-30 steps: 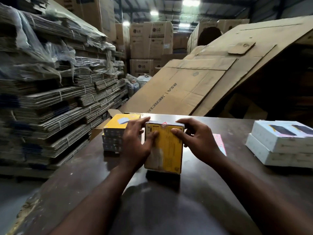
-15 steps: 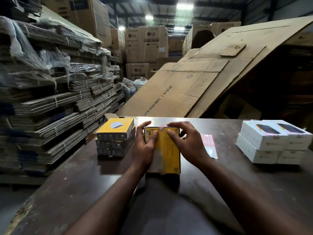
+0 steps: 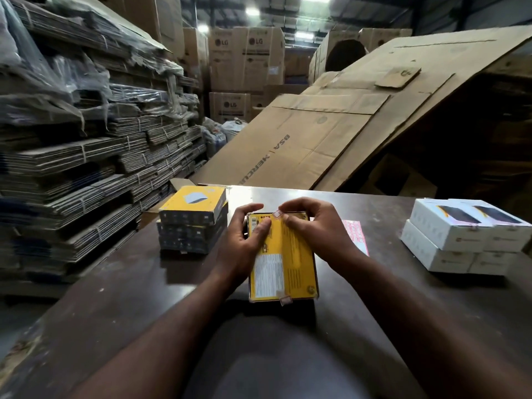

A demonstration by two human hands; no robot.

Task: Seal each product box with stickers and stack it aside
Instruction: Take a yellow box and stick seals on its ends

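Observation:
A yellow product box [image 3: 283,266] lies back side up on the dark table [image 3: 144,298] in front of me. My left hand [image 3: 244,240] grips its left edge, thumb on the top face. My right hand [image 3: 313,228] holds the far right part, fingers curled over the far edge. A small pink-edged sticker [image 3: 278,213] sits on the far edge between my fingers, and another sticker [image 3: 285,299] wraps the near edge. To the left stands a stack of yellow boxes [image 3: 193,218]. A pink sticker sheet [image 3: 355,236] lies right of my right hand, partly hidden by it.
White product boxes [image 3: 460,236] are stacked at the table's right. Bundles of flattened cardboard [image 3: 72,156] rise at the left. Large cardboard sheets [image 3: 316,133] lean behind the table, with big cartons [image 3: 244,59] further back.
The box has tipped down to lie flatter on the table, its near edge sticker now visible. Both hands stay on it, my right fingers now curled over the far edge by the sticker.

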